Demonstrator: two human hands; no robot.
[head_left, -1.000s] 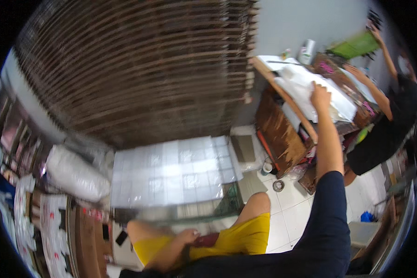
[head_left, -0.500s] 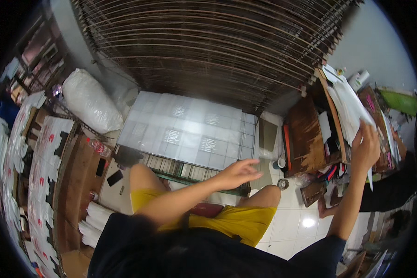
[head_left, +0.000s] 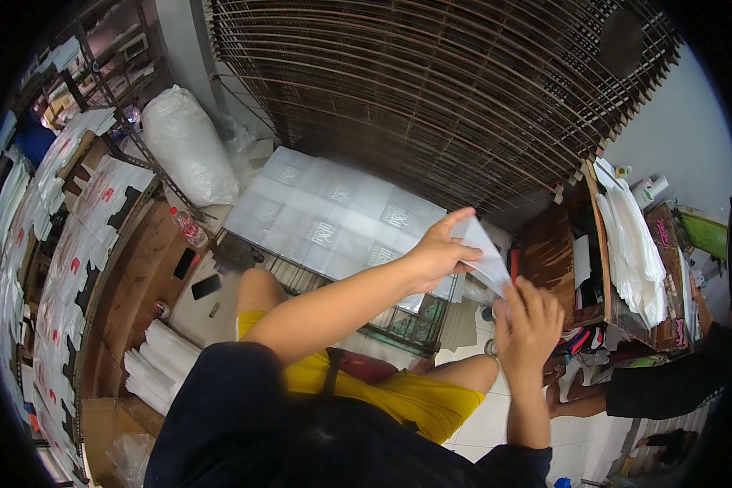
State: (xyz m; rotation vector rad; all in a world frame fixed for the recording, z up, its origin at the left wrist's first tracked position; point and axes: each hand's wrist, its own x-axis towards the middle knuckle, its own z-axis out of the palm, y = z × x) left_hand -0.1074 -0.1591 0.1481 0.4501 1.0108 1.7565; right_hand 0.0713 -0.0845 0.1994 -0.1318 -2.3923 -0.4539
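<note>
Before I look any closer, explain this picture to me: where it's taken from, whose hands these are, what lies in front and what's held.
There is no machine here: these are a person's bare hands. The camera sits on that person's head and looks down; its wide fisheye lens bends straight edges. The left hand and right hand together hold a thin whitish sheet in the air. Ahead, pale sheets with white print lie spread on a low frame. Above them stands a large rack of thin bars. To the right, a pile of white sheets rests on a wooden unit.
</note>
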